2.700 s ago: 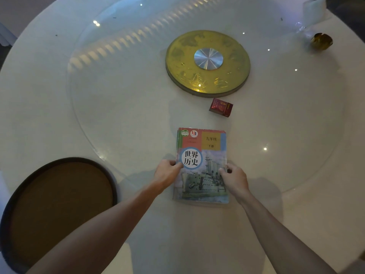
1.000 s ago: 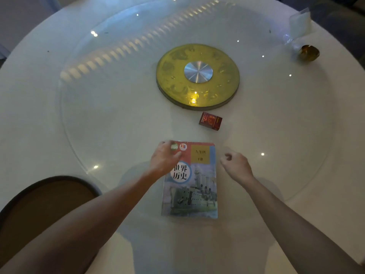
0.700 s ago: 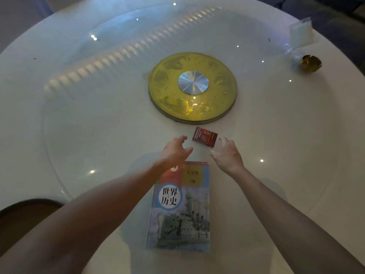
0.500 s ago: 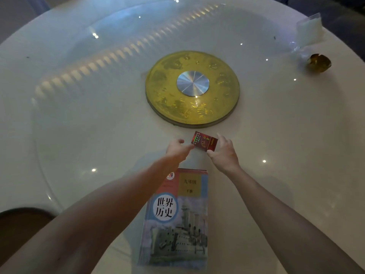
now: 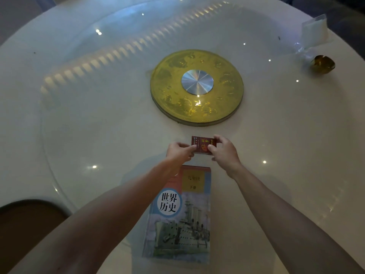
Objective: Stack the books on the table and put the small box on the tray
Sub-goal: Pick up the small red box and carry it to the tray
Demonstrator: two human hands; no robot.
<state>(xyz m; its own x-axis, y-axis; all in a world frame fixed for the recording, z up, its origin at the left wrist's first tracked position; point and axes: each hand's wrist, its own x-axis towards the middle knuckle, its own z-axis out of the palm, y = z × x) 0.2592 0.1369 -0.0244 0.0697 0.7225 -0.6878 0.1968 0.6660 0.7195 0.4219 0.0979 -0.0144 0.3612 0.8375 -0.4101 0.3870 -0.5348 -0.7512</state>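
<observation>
**Both hands gripping the small box**

Pinching the small red box [image 5: 203, 145] from either side: left hand [image 5: 180, 153] on its left edge, right hand [image 5: 223, 150] on its right. Nearest, the book [image 5: 178, 216] is lying flat between the forearms; the brown tray [image 5: 29, 220] is sitting at lower left. Beyond the box, the gold disc [image 5: 197, 87] is sitting mid-table [image 5: 98, 125].

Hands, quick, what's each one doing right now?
Left hand: closed on the small red box, gripping its left end.
Right hand: closed on the same box's right end.
</observation>
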